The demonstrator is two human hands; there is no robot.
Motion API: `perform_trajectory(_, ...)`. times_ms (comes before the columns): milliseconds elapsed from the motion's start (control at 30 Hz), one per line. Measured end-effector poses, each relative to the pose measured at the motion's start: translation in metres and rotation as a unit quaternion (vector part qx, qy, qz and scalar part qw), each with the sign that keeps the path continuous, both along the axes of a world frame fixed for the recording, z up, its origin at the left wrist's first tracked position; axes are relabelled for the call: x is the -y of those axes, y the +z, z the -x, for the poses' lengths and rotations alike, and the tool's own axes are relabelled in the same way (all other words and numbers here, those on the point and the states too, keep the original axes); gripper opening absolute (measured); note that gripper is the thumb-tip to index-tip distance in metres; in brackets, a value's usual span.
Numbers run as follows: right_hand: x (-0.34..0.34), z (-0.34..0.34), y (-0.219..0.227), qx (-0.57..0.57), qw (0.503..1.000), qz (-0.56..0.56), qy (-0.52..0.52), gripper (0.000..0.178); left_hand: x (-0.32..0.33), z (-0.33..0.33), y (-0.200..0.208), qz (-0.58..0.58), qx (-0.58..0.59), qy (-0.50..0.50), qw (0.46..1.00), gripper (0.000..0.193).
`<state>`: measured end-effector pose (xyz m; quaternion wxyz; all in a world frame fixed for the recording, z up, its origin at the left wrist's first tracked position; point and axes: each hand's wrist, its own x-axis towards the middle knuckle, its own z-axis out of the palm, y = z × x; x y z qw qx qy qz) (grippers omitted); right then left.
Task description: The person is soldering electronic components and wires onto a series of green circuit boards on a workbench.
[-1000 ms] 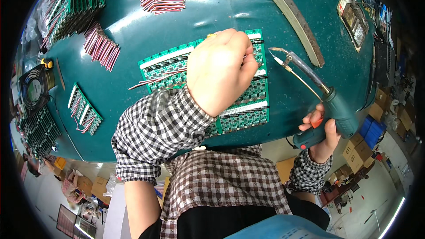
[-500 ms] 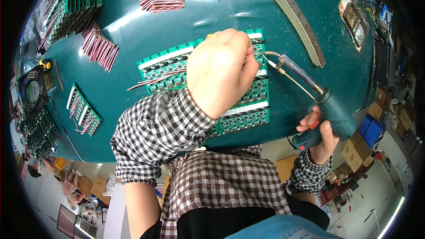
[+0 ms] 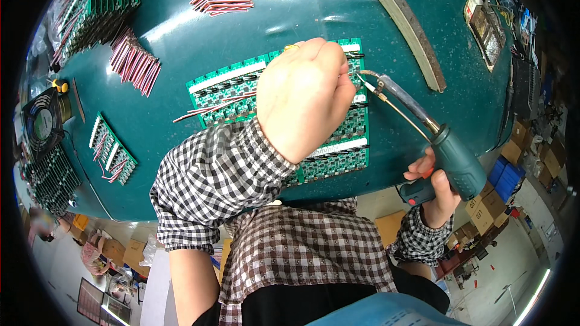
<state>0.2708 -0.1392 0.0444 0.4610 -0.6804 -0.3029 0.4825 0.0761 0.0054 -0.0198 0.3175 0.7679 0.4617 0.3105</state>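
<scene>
Head view: A worker's left hand [image 3: 305,99] curls over green circuit boards [image 3: 337,168] on the teal table [image 3: 160,127], fingertips hidden, so what it pinches cannot be told; the right hand [image 3: 438,190] grasps a green soldering gun [image 3: 459,160], its bent tip [image 3: 366,73] close beside the left fingers. A slip could burn them if the metal is hot, an unsteady aim could bridge neighbouring joints, and the checked sleeve [image 3: 223,166] could drag loose wires [image 3: 208,109] lying across the boards.

circuit boards [image 3: 338,163] lie left of the soldering iron [image 3: 454,160].
</scene>
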Motion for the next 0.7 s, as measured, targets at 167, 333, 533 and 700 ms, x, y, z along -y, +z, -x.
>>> perform_trajectory(167,-0.0011,0.0017,0.0004,0.007,1.000,0.000,0.016,0.047,0.0006,0.0019,0.0008,0.005,-0.023,-0.019,1.000,0.012)
perform_trajectory(333,-0.0014,0.0027,0.0006,0.022,1.000,0.009,0.010,0.048,0.0005,0.0000,-0.0008,0.001,-0.002,0.002,1.000,0.013)
perform_trajectory(533,-0.0019,0.0030,0.0002,0.028,0.999,0.014,0.013,0.048,0.0008,-0.0002,-0.0026,-0.006,-0.003,0.003,1.000,0.013)
perform_trajectory(700,-0.0031,0.0060,0.0035,0.034,0.999,0.019,0.006,0.047,0.0007,0.0002,-0.0015,-0.006,-0.003,0.002,1.000,0.014)
